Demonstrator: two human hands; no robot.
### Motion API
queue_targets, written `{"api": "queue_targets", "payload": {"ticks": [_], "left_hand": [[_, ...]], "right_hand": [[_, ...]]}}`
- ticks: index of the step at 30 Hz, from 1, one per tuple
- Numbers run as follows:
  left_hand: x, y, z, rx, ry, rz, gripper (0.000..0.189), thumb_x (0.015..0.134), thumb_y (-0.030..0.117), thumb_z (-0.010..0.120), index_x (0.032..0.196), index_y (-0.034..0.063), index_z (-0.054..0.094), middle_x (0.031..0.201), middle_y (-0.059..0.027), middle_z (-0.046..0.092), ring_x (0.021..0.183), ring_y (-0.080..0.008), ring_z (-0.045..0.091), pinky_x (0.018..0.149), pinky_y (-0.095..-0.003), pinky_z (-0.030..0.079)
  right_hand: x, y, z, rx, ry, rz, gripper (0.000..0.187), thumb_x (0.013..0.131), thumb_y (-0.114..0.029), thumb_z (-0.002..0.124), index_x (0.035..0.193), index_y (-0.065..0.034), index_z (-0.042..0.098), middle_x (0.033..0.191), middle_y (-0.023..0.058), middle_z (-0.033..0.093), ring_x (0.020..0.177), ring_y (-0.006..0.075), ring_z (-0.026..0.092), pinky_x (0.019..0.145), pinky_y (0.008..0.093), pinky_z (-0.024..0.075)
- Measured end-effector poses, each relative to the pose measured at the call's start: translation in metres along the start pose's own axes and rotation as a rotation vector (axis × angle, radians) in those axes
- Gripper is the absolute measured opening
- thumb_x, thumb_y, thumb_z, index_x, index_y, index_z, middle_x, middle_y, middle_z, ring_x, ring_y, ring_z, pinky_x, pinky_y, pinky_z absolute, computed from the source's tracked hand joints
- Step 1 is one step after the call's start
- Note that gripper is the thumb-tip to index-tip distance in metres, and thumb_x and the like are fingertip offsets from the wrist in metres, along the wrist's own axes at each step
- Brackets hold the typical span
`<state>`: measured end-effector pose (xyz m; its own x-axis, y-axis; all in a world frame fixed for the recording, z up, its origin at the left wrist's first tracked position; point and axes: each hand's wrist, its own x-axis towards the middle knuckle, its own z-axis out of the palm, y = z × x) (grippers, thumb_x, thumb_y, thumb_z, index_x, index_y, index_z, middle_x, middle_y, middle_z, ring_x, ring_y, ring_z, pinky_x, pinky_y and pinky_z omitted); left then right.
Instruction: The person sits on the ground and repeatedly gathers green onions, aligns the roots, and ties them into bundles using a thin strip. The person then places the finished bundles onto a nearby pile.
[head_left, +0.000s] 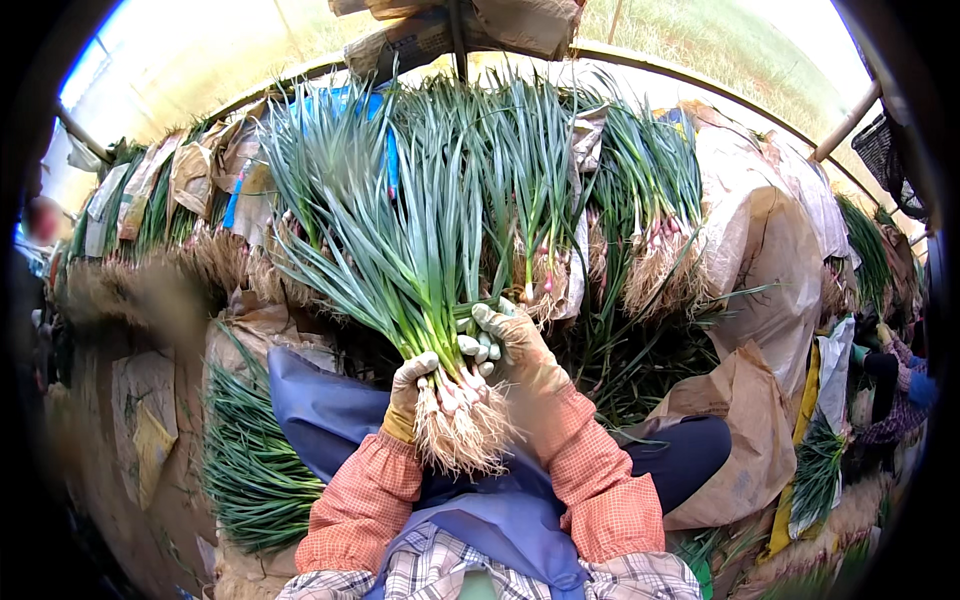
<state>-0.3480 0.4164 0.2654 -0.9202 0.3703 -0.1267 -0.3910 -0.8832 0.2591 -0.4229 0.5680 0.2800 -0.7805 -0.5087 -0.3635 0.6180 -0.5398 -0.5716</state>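
A bunch of green onions or similar alliums (431, 285) stands upright before me, its long leaves fanned upward and its pale bulbs and shaggy roots pointing down. My left hand (409, 394), in a pale and yellowish work glove, grips the bunch just above the bulbs from the left. At the right side of the stems is my right hand (521, 341), gloved too, with curled fingers and the thumb held apart above them. A green leaf runs up to that thumb; whether it is pinched cannot be made out. Beneath the roots lies a blue apron (480, 517) over my lap.
A long bank of stacked alliums (517, 150) rises in front, partly covered by woven sacks (757, 225). More greens (255, 450) lie at my left on sacking. A brown sack (742, 442) spreads by my right knee. Another person (900, 382) sits at far right.
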Motion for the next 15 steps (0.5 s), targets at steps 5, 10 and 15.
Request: {"api": "queue_targets", "payload": {"ticks": [5, 10, 15], "left_hand": [[0.003, -0.001, -0.001, 0.056, 0.111, -0.030, 0.054, 0.081, 0.019, 0.063, 0.125, -0.0078, 0.048, 0.114, -0.0218, 0.059, 0.105, -0.0322, 0.061, 0.092, -0.0464, 0.052], [0.009, -0.007, 0.007, 0.149, 0.043, -0.050, 0.055, 0.079, 0.021, 0.063, 0.122, -0.0113, 0.050, 0.114, -0.0234, 0.060, 0.099, -0.0316, 0.063, 0.089, -0.0450, 0.053], [0.003, 0.004, 0.021, 0.224, 0.074, 0.018, 0.056, 0.077, 0.022, 0.065, 0.120, -0.0102, 0.052, 0.115, -0.0226, 0.060, 0.107, -0.0331, 0.061, 0.098, -0.0492, 0.047]], "right_hand": [[-0.008, -0.004, -0.008, -0.188, 0.122, -0.184, 0.019, 0.092, -0.017, 0.062, 0.105, -0.0026, 0.057, 0.075, 0.0056, 0.062, 0.049, 0.0097, 0.055, 0.041, 0.0204, 0.0415], [0.020, -0.009, -0.005, -0.935, 0.315, -0.508, 0.040, 0.086, -0.021, 0.071, 0.114, 0.0004, 0.054, 0.078, 0.0060, 0.062, 0.059, 0.0098, 0.058, 0.047, 0.0239, 0.0475], [-0.032, -0.006, -0.071, -0.913, 0.346, -0.711, 0.021, 0.090, -0.015, 0.063, 0.107, -0.0024, 0.059, 0.083, 0.0069, 0.068, 0.073, 0.0197, 0.067, 0.062, 0.0308, 0.0517]]}}
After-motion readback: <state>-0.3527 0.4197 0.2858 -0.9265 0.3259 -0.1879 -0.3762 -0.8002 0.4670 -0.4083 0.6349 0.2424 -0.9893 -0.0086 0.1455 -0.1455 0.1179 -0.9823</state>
